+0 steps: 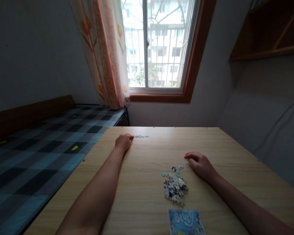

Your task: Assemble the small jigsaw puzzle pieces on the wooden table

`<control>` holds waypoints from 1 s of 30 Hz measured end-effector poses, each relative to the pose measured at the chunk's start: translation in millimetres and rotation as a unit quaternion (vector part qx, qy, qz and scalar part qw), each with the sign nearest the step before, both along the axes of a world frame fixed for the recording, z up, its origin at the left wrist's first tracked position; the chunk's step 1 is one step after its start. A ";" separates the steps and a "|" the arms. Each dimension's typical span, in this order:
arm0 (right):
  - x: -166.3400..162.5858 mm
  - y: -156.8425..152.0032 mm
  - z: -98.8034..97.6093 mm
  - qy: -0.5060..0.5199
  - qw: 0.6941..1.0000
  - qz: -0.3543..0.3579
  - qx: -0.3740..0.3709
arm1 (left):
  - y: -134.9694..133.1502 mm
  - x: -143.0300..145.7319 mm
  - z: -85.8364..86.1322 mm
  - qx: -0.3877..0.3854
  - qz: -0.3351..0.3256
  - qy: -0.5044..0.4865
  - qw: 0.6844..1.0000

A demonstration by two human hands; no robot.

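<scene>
At a short row of small bluish jigsaw pieces (142,136), the left hand (123,142)'s grip was unclear; the right hand (200,164), loosely open, was beside a multicoloured jigsaw heap (175,186).

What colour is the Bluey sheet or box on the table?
Bluey item: mostly blue, white lettering. Head view.

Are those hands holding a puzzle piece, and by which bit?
The left hand is at the left end of the puzzle row; whether it pinches a piece cannot be told. The right hand shows nothing held.
</scene>
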State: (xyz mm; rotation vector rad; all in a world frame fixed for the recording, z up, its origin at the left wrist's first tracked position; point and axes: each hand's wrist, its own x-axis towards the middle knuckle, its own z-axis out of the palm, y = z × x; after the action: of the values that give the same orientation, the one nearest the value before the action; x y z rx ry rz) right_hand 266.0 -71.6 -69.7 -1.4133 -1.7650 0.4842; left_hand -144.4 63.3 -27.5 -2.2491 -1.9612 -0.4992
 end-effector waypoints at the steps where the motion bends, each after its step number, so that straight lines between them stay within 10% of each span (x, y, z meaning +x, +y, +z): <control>1: 0.0 0.1 -0.1 -0.005 1.000 0.000 0.001 | 0.1 -0.2 -0.1 0.000 0.000 -0.001 1.000; 30: -9.5 10.4 0.9 -0.160 0.987 -0.015 0.006 | 8.4 -5.6 -2.2 -0.014 0.041 -0.055 0.998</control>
State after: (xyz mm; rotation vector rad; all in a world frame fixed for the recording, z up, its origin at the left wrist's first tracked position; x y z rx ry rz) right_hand 256.5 -61.2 -68.8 -1.5749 -1.9901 0.2369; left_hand -150.0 71.7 -29.7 -2.1899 -2.1171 -0.6016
